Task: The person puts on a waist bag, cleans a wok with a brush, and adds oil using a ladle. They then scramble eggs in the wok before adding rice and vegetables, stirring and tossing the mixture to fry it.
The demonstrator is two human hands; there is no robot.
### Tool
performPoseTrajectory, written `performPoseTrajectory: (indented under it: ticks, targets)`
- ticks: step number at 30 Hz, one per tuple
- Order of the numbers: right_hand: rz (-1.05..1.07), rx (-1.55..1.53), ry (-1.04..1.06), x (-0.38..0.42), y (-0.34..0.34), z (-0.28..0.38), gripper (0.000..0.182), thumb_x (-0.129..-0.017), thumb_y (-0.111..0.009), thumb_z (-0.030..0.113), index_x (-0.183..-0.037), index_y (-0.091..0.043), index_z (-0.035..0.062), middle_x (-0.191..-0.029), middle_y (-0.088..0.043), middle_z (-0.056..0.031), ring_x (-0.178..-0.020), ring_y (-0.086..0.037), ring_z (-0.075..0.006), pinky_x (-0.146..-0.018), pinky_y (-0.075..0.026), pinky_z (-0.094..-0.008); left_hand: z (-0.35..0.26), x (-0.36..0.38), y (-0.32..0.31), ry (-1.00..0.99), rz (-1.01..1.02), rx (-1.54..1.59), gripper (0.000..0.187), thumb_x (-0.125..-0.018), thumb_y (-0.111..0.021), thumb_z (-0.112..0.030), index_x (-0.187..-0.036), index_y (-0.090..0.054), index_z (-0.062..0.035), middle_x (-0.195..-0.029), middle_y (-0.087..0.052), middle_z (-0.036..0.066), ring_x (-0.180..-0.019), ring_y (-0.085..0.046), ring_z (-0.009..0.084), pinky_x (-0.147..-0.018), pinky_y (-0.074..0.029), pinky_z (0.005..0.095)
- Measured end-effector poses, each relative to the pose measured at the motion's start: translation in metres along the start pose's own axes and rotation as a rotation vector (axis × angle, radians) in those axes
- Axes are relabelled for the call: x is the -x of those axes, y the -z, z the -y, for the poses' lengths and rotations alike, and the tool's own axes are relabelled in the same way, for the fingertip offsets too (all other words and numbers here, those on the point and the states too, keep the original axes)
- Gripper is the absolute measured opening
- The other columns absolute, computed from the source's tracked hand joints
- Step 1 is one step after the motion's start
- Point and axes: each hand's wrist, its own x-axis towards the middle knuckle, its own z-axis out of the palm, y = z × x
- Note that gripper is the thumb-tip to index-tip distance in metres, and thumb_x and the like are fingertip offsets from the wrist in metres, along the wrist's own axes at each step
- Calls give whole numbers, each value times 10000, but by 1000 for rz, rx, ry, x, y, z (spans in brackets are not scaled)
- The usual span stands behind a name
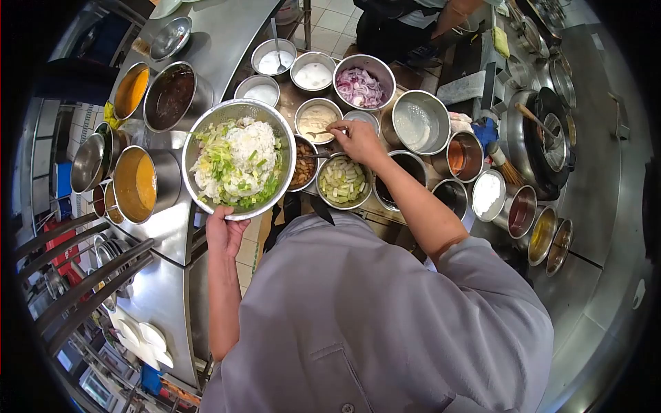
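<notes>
Shirt (372, 323): grey, nearest the camera, filling the lower middle; both arms reach forward from it.
Left hand (226, 230): closed under the near rim of the bowl (237, 117), carrying it tilted toward the person, above the gap between the two surfaces.
Bowl: steel, holding white shreds, perhaps rice or noodles, with chopped greens on the left and near sides.
Right hand (358, 141): fingers pinched shut on a spoon (318, 133) whose tip sits in the paste pot (318, 118).
Doing it well: I judge the spoon should lift level and cross the short way to the bowl. Holding the bowl flatter would keep the heap off the low near rim.
Around the spoon: the dark pot (301, 165) and the leek pot (342, 182) lie just under the wrist. The onion pot (362, 86) and three white-filled pots (274, 58) stand beyond.
Edges: pot rims touch or nearly touch along the whole row, so a dragged sleeve could catch one.
Left surface (162, 289): orange sauce pots (141, 182) and a dark sauce pot (171, 95) sit right at the bowl's left.
Open room: mostly in the air above the pots. The bare steel at far right (606, 193), past the wok (547, 138), is well apart.
Other person (413, 20): at the top, away from both hands.
</notes>
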Motion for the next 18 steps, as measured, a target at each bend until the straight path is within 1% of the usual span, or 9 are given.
performPoseTrajectory:
  ticks: [4, 6, 7, 9, 11, 12, 13, 15, 18]
  targets:
    - [-3, -112, -139, 3, 5, 3, 214, -877, -631, 252, -985, -740, 103, -866, -702, -178, -804, -673, -310, -741, -517, -395, -5, -11, -7, -41, 1, -3, 436, -814, -479, -24, -1236, -441, 78, -1067, -627, 197, -793, -682, 284, -580, -593, 361]
    - [-185, -281, -145, 2, 8, -3, 217, -873, -642, 239, -976, -737, 73, -879, -719, -150, -803, -689, -263, -724, -521, -363, -8, -18, -13, -70, -22, -32, 423, -812, -486, -12, -1222, -442, 84, -1057, -624, 196, -798, -679, 286, -576, -588, 361]
    - [-194, -267, -269, 1, 15, -1, 208, -887, -640, 225, -963, -739, 58, -869, -731, -114, -796, -687, -208, -727, -518, -336, -9, -22, -16, -77, -23, -32, 423, -812, -486, -12, -1222, -442, 84, -1057, -624, 196, -798, -679, 286, -576, -588, 361]
    - [-212, -497, -244, -2, 17, -13, 197, -915, -616, 218, -965, -740, 74, -883, -729, -70, -718, -636, -144, -644, -492, -282, -14, -28, -18, -134, -34, -116, 417, -813, -499, -15, -1219, -450, 65, -1056, -622, 185, -793, -673, 279, -580, -581, 359]
    - [-191, -751, -382, 2, 43, 15, 185, -933, -600, 211, -972, -733, 88, -879, -704, -16, -665, -547, -71, -571, -422, -218, -18, -38, -23, -141, -60, -166, 429, -809, -509, -21, -1233, -458, 14, -1046, -615, 156, -810, -655, 262, -628, -571, 376]
    - [-181, -1002, -380, 2, 49, 26, 177, -939, -595, 208, -973, -723, 90, -847, -661, 12, -635, -482, -40, -537, -357, -190, -21, -42, -26, -156, -61, -192, 436, -807, -508, -22, -1238, -454, 9, -1054, -610, 155, -821, -651, 260, -639, -569, 378]
    - [-180, -1115, -382, 1, 57, 38, 173, -937, -597, 181, -978, -722, 67, -816, -650, 11, -649, -481, -46, -552, -365, -201, -23, -43, -33, -171, -59, -218, 443, -806, -507, -23, -1244, -450, 5, -1063, -605, 154, -832, -648, 259, -650, -568, 380]
    - [-262, -667, -152, -2, 62, 43, 175, -931, -602, 153, -988, -716, 33, -807, -662, 0, -660, -499, -54, -564, -390, -219, -25, -49, -45, -161, -64, -240, 470, -794, -487, -21, -1260, -437, 6, -1104, -592, 163, -847, -647, 270, -658, -569, 382]
    - [-332, -558, -102, -19, 70, 39, 170, -924, -615, 145, -993, -720, 31, -796, -676, -11, -658, -517, -58, -580, -415, -232, -24, -63, -61, -114, 4, -190, 472, -784, -475, -9, -1252, -439, 33, -1106, -599, 181, -863, -652, 282, -632, -572, 386]
